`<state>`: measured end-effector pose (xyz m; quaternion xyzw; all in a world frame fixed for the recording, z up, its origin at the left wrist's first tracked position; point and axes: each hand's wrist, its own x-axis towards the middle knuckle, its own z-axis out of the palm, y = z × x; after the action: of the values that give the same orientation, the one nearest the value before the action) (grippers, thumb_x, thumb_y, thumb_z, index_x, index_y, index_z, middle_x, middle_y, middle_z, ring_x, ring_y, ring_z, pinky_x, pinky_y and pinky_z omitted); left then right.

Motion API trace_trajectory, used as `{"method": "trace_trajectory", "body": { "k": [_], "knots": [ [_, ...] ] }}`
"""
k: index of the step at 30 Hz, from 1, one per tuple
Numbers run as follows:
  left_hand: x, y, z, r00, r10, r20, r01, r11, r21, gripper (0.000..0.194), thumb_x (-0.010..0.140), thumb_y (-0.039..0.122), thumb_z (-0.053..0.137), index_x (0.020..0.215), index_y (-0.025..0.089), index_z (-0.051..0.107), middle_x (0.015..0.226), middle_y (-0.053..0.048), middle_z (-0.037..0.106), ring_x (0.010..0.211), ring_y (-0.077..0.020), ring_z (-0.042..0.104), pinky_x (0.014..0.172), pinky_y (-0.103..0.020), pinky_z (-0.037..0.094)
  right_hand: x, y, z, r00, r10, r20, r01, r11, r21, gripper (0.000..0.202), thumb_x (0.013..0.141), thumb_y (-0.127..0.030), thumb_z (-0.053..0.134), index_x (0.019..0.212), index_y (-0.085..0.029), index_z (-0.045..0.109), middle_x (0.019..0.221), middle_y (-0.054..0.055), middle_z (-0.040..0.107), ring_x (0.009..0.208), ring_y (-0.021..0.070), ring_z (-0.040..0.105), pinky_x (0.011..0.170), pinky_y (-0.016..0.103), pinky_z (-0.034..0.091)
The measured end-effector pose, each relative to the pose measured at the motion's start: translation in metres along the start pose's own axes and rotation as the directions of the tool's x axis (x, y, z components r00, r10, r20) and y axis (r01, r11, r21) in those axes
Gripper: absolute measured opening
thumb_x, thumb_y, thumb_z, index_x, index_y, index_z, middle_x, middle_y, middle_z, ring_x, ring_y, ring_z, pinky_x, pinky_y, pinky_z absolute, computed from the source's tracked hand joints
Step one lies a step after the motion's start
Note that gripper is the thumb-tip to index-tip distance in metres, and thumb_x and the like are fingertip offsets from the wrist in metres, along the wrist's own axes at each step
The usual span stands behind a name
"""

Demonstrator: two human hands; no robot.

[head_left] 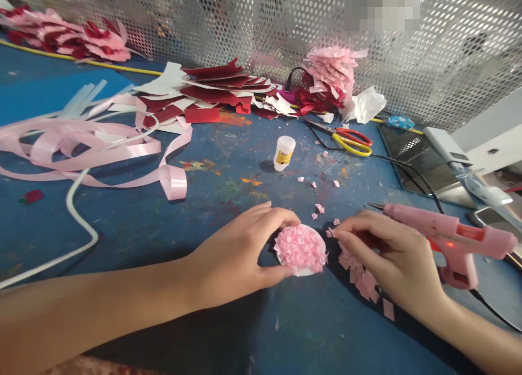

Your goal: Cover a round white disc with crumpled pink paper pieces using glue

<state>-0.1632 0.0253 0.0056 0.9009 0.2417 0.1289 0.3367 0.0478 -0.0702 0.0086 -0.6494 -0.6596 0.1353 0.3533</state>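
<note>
Head view, round pink disc [300,248] facing up; left hand [244,247] holding its rim, right hand [387,250] pinching paper scrap [329,233]

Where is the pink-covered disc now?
In the head view, the disc is low, right of centre, between the left hand, touching it, and the right hand.

"What do we see on our left?"

"We see pink ribbon [134,151] in loose loops on the worktop [232,168], a white cable [78,216] winding by it."

"And at the back?"

"We have a perforated panel [244,21], a pink-and-red bundle [69,35] before it at far left, then an untidy stack of dark red and white paper [216,92]."

"Anything farther right?"

"We find scissors [336,131] with one orange and one yellow handle loop, near crumpled white paper [369,104], and a dark, glossy slab [411,152] beyond."
</note>
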Motion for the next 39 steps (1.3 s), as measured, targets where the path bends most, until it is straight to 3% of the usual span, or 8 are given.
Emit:
{"method": "trace_trajectory", "body": {
  "k": [4,10,15,19,23,29,39],
  "knots": [
    [-0.001,0.01,0.001,0.996,-0.087,-0.007,0.086,0.992,-0.094,0.048,0.071,0.023,0.069,0.115,0.026,0.05,0.115,0.0,0.063,0.106,-0.0188,0.059,0.093,-0.029,0.045,-0.004,0.0,0.001,1.0,0.022,-0.013,-0.021,0.996,0.084,0.011,0.083,-0.023,0.058,0.073,-0.023,0.062,0.062,-0.004,0.059,0.048,0.0076,0.053,0.045,0.02,0.041],
    [0.002,0.018,0.002,0.985,-0.172,-0.031,0.165,0.973,-0.159,0.055,0.073,0.038,0.068,0.124,0.028,0.049,0.112,-0.001,0.064,0.103,-0.021,0.06,0.093,-0.033,0.045,-0.004,0.003,0.0,0.995,0.098,0.032,-0.102,0.98,0.171,0.012,0.085,-0.026,0.057,0.074,-0.023,0.062,0.059,-0.004,0.058,0.044,0.007,0.052,0.042,0.02,0.041],
    [0.013,0.019,0.002,0.976,-0.207,-0.068,0.18,0.942,-0.284,0.049,0.075,0.029,0.065,0.122,0.026,0.052,0.098,0.0,0.066,0.09,-0.0171,0.064,0.089,-0.031,0.049,-0.009,0.008,-0.005,0.996,0.077,-0.035,-0.071,0.986,0.151,0.011,0.084,-0.025,0.058,0.074,-0.023,0.063,0.065,-0.002,0.063,0.054,0.0094,0.056,0.047,0.021,0.043],
    [0.021,0.022,-0.001,0.95,-0.294,0.11,0.307,0.797,-0.52,0.048,0.077,0.029,0.063,0.123,0.022,0.052,0.1,-0.003,0.066,0.084,-0.016,0.066,0.075,-0.025,0.054,-0.01,0.01,-0.007,0.995,0.028,-0.097,-0.016,0.992,0.128,0.009,0.083,-0.023,0.059,0.074,-0.023,0.062,0.066,-0.001,0.064,0.058,0.011,0.057,0.049,0.023,0.043],
    [0.026,0.024,0.001,0.935,-0.277,0.223,0.354,0.664,-0.659,0.035,0.077,0.028,0.065,0.11,0.019,0.06,0.102,-0.005,0.068,0.093,-0.0188,0.066,0.08,-0.026,0.053,-0.008,0.006,-0.007,0.99,0.0,-0.141,0.015,0.994,0.107,0.009,0.082,-0.021,0.059,0.074,-0.023,0.062,0.063,-0.001,0.063,0.055,0.0109,0.055,0.048,0.024,0.042],
    [0.024,0.029,0.006,0.928,-0.289,0.235,0.371,0.676,-0.636,0.032,0.078,0.022,0.062,0.109,0.019,0.062,0.095,-0.003,0.07,0.086,-0.0164,0.066,0.074,-0.024,0.052,-0.006,-0.003,-0.008,0.987,-0.031,-0.16,0.034,0.999,0.014,0.01,0.08,-0.018,0.06,0.072,-0.023,0.063,0.057,-0.003,0.06,0.048,0.0082,0.049,0.043,0.022,0.038],
    [0.023,0.031,0.006,0.934,-0.282,0.218,0.356,0.696,-0.624,0.023,0.077,0.021,0.063,0.1,0.019,0.065,0.088,-0.001,0.07,0.08,-0.0145,0.065,0.07,-0.021,0.051,-0.009,-0.002,-0.003,0.995,-0.044,-0.088,0.048,0.998,0.045,0.01,0.08,-0.016,0.06,0.076,-0.023,0.065,0.056,-0.004,0.056,0.052,0.0086,0.056,0.048,0.022,0.043]
  ]
}}
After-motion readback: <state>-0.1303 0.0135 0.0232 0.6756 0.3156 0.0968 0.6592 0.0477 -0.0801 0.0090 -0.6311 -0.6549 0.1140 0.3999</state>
